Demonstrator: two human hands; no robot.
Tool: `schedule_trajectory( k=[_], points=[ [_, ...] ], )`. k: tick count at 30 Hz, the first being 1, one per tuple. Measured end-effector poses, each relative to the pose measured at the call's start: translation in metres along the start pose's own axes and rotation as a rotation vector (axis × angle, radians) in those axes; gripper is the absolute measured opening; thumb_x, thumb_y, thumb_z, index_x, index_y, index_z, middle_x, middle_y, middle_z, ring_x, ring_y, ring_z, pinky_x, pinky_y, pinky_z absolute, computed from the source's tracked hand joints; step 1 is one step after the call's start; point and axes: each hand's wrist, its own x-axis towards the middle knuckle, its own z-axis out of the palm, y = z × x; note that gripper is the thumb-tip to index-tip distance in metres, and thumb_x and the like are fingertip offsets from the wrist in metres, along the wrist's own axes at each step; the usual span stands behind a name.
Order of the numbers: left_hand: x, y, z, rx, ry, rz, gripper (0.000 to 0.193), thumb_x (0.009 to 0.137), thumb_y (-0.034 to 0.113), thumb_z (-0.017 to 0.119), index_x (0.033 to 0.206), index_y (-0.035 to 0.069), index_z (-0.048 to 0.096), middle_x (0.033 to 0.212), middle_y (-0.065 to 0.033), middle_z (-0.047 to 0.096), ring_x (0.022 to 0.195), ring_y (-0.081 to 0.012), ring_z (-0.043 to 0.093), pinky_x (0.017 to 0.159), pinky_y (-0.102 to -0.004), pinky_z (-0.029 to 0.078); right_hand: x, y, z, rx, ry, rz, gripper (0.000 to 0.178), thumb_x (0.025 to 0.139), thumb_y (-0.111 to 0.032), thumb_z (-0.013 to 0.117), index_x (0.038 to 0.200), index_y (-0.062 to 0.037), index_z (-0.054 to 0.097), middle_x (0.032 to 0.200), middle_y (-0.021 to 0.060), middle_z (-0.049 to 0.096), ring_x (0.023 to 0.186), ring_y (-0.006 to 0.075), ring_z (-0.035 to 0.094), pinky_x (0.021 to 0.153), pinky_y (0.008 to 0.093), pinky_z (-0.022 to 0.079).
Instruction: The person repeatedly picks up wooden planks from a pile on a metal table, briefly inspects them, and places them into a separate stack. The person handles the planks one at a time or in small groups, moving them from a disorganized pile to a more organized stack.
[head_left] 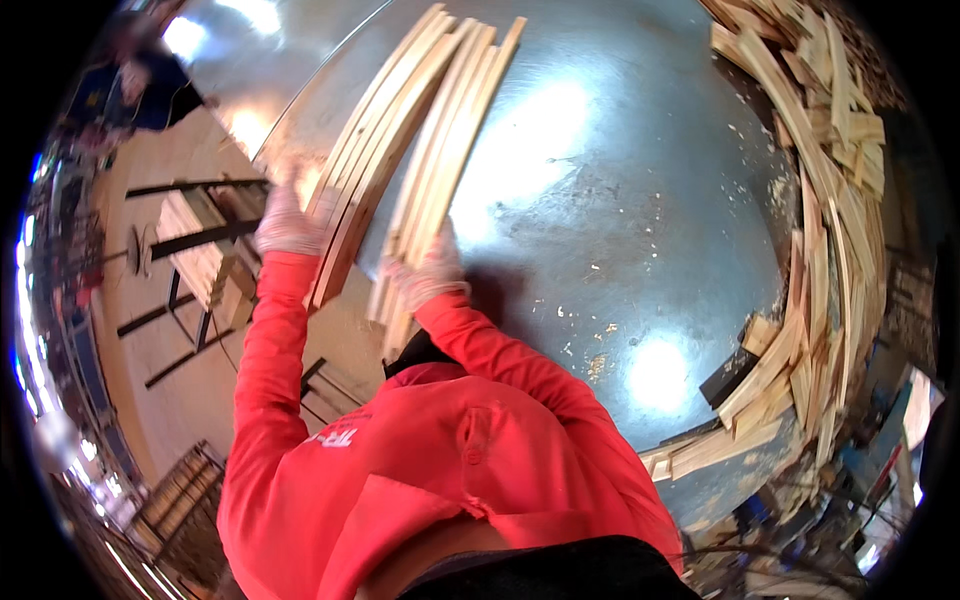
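Observation:
Two bundles of long pale wooden strips lie side by side, slanting away over the metal table, their near ends past its edge. My left hand (290, 222), in a light glove, is closed on the outer side of the left bundle (375, 140); its fingers are blurred. Near the lower end of the right bundle (450, 140), my gloved right hand (432, 275) wraps round the strips. A narrow gap separates the two bundles. The undersides of both are hidden.
The shiny metal table (610, 230) carries wood chips. Along its right rim lies a heap of loose wooden strips (815, 200). At the left, a black metal rack (205, 240) holds stacked wood blocks (190, 250). Another person (130, 85) stands at the far left.

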Motion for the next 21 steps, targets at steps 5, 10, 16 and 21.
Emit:
schedule_trajectory(
  k=[5,10,16,21],
  points=[
    [0.048,-0.213,0.075,-0.021,-0.46,0.177,0.056,0.099,0.043,0.03,0.133,0.001,0.047,0.13,-0.0254,0.053,0.123,-0.0378,0.05,0.105,-0.0392,0.036,-0.009,-0.022,0.044,-0.257,-0.062,-0.284,0.093,0.079,-0.033,0.069,0.147,0.0018,0.015,0.143,0.0282,0.035,0.133,0.0415,0.036,0.108,0.041,0.034],
    [0.096,-0.117,0.023,0.237,-0.472,-0.048,0.05,0.099,0.038,0.041,0.139,0.009,0.044,0.13,-0.0224,0.055,0.12,-0.0358,0.053,0.101,-0.0377,0.041,0.017,-0.019,-0.034,-0.281,-0.586,-0.208,0.075,0.092,-0.041,0.053,0.146,0.0018,0.023,0.147,0.0259,0.033,0.133,0.0404,0.037,0.11,0.0401,0.031],
    [0.056,0.138,0.03,-0.7,-0.329,0.412,0.051,0.091,0.02,0.057,0.137,0.002,0.047,0.133,-0.0201,0.054,0.122,-0.0262,0.054,0.101,-0.0316,0.042,0.013,0.007,-0.232,-0.669,0.093,-0.265,0.064,0.089,-0.04,0.054,0.139,-0.0029,0.041,0.135,0.0186,0.052,0.12,0.0357,0.053,0.104,0.0395,0.041],
    [0.069,0.29,0.105,-0.353,-0.467,0.878,0.06,0.087,0.036,0.061,0.137,0.006,0.047,0.126,-0.0178,0.06,0.12,-0.0294,0.056,0.1,-0.0363,0.044,-0.048,-0.033,-0.542,-1.049,0.961,-0.158,0.063,0.083,-0.028,0.071,0.136,-0.0023,0.048,0.132,0.019,0.054,0.122,0.0312,0.053,0.102,0.0384,0.043]
  ],
)
